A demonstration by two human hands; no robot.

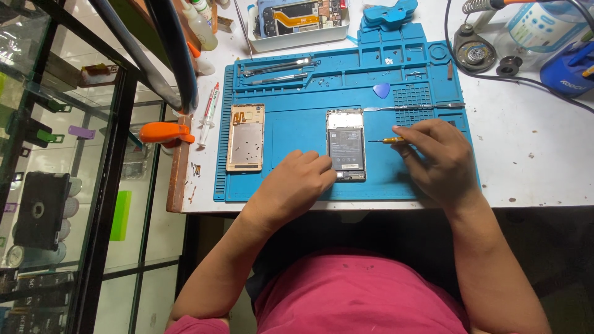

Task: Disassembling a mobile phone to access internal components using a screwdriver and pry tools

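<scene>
Head view: your left hand point(301, 179) rests knuckles-up on the blue work mat point(297, 130), fingers curled, fingertips touching the lower left edge of the opened phone point(346, 145); its grip is narrow, steadying the phone rather than wrapped around it. The phone lies back-open, flat, long axis running away from you, near the mat's front edge about mid-width, dark battery showing in the middle. Your right hand point(436, 158) is just right of the phone, grip pinched on a small screwdriver point(387, 140) with a yellow-orange handle; its thin tip points left, close to the phone's right edge, can't tell if it touches. The gold back cover point(245, 137) lies inner side up on the mat's left part, well apart from the phone, small screws scattered on it. A blue triangular pick point(382, 90) sits on the mat behind the phone; a long thin metal spudger point(413, 107) lies crosswise just behind your right hand. Tweezers and other metal tools point(278, 67) sit in the mat's rear left trays. A syringe tube point(210, 111) lies off the mat's left edge near the bench's left edge, beside an orange clamp point(164, 133). White tray with another phone board point(300, 21) at the bench's rear edge. Soldering iron stand point(475, 52) at the rear right of the bench.
</scene>
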